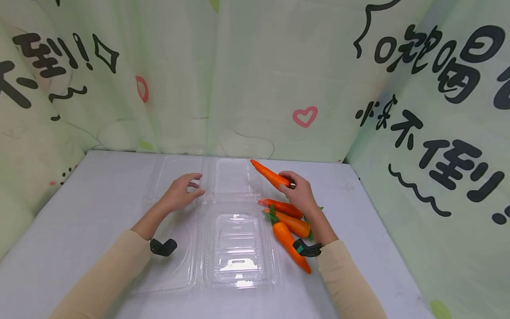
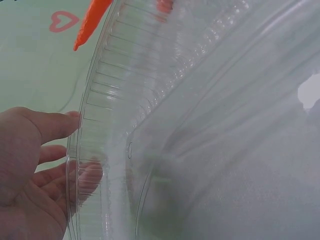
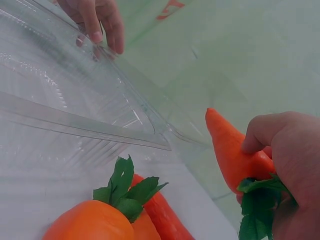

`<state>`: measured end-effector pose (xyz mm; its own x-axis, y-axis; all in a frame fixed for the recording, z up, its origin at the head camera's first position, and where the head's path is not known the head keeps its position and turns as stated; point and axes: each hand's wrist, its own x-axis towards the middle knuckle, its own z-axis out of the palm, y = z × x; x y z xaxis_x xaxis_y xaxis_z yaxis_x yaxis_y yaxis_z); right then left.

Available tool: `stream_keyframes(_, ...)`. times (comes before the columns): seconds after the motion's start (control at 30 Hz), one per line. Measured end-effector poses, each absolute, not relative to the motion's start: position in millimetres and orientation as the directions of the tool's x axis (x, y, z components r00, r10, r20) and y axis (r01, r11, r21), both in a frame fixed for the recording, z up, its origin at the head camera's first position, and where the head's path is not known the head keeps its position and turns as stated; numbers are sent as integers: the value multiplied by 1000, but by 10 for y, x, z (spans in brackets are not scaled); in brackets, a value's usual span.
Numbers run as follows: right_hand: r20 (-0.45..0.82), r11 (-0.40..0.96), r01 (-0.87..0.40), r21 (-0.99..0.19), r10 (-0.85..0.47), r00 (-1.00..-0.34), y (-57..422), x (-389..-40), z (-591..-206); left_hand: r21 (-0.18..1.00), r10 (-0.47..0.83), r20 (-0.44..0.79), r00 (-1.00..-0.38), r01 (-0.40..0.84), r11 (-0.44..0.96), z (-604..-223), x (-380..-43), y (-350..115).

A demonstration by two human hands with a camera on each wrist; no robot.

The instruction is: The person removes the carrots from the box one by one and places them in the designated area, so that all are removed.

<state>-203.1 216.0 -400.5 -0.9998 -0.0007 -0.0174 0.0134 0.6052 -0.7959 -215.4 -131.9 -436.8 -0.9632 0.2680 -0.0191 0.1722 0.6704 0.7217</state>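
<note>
My right hand grips an orange carrot by its thick leafy end, with its tip pointing to the far left. In the right wrist view, the thumb and fingers close round the carrot just above its green leaves. A clear plastic box lies spread on the table. Beside its far middle part, my left hand has thumb and fingers apart. The left wrist view shows the left hand at the transparent rim, with some fingers seen through the plastic.
Three more carrots, one reddish, one orange and one in front, lie together right of the box. A white table bears everything. Pale green curtains with black lettering stand behind and at the sides.
</note>
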Motion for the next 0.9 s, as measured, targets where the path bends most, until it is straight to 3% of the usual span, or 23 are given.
stream_keyframes(0.9,-11,620,22,-784,22,-1000,2312,-2048,-4043,722,264,8,-965,188,666,-4337,-2141,-1286)
